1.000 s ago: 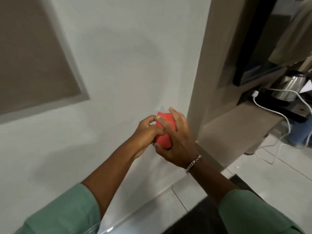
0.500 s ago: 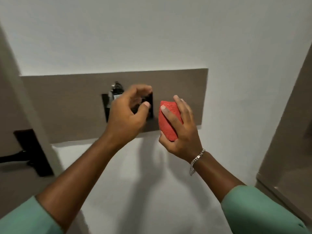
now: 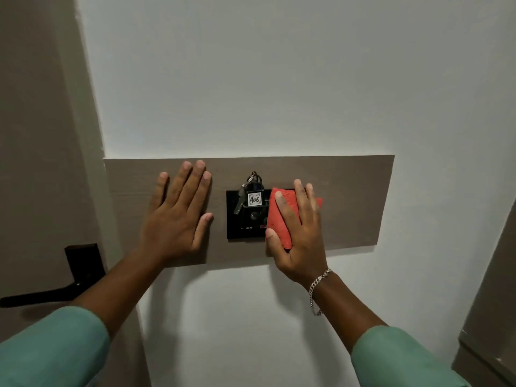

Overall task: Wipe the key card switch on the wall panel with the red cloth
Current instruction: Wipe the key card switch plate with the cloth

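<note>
The left hand [image 3: 178, 216] lies flat and open on the brown wall panel [image 3: 349, 191], fingers spread, holding nothing; it rests just left of the black switch [image 3: 243, 227] and apart from it. A key fob [image 3: 254, 199] marked 406 sits in the switch's slot, with a key [image 3: 239, 201] hanging from its ring. The right hand [image 3: 300, 230] presses the folded red cloth [image 3: 279, 219] against the switch's right edge, fingers laid over the cloth and thumb tucked under its lower end, so the cloth covers that side of the plate and spills onto the panel beyond.

The likeliest slip, as I judge it, is the cloth catching the fob or the dangling key on a leftward stroke and tugging the fob out of its slot. Pressing hard over the round button [image 3: 254, 215] might also trigger it. The cloth is a thick fold, so the recesses round the fob may be missed unless a corner is worked in.
</note>
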